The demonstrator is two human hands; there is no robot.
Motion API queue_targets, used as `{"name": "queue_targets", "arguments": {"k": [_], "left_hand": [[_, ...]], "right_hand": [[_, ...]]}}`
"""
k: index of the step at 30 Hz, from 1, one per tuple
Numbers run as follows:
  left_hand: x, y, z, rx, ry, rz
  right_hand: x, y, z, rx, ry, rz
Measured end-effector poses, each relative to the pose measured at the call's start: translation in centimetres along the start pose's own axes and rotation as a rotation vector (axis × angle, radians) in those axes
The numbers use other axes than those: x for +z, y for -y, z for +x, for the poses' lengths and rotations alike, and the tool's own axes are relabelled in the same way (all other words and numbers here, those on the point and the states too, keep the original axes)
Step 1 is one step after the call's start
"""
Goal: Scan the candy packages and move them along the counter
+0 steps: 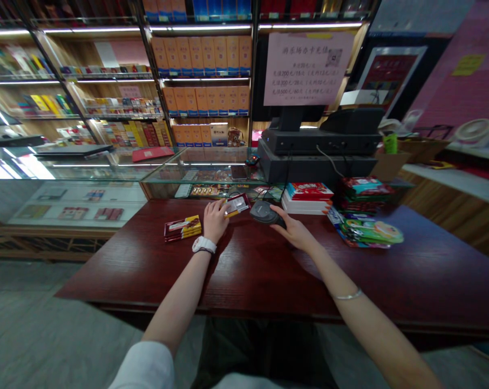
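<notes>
My left hand [215,220], with a white watch on the wrist, grips a small red and white packet [237,205] and holds it out toward a dark handheld barcode scanner [264,213]. My right hand [292,229] rests on the dark red wooden counter [244,270] with its fingers wrapped on the scanner's rear end. The packet's face is turned toward the scanner's head. A red and yellow flat box [182,227] lies on the counter just left of my left hand.
A stack of red and white boxes [307,196] and a pile of colourful packets [364,216] sit to the right. Behind stand a black cash register [321,146], a glass display case [119,167], a pink paper notice [305,67] and shelves of boxed goods [206,56].
</notes>
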State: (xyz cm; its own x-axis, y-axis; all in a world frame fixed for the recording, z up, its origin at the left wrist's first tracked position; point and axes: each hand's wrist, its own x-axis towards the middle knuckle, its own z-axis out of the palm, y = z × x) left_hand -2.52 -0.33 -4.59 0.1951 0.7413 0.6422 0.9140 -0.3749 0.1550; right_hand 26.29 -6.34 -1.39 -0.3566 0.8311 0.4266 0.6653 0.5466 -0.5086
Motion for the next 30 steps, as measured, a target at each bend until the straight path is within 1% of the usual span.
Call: {"name": "queue_targets", "arguments": {"k": [9,14,20,30], "left_hand": [[-0.2,0.0,0.0,-0.008,0.006,-0.010],[-0.2,-0.1,0.1,-0.011,0.003,-0.003],[-0.4,-0.1,0.3,-0.018,-0.031,0.000],[-1.2,0.4,0.7,-0.081,-0.066,-0.048]], "right_hand": [[0.3,-0.3,-0.1,-0.040,-0.010,-0.013],[1.0,-0.2,0.0,-0.111,-0.014,-0.084],[2.9,0.3,0.6,-0.210,0.060,-0.275],[5.7,2.1,2.4,-0.306,0.209,-0.469]]}}
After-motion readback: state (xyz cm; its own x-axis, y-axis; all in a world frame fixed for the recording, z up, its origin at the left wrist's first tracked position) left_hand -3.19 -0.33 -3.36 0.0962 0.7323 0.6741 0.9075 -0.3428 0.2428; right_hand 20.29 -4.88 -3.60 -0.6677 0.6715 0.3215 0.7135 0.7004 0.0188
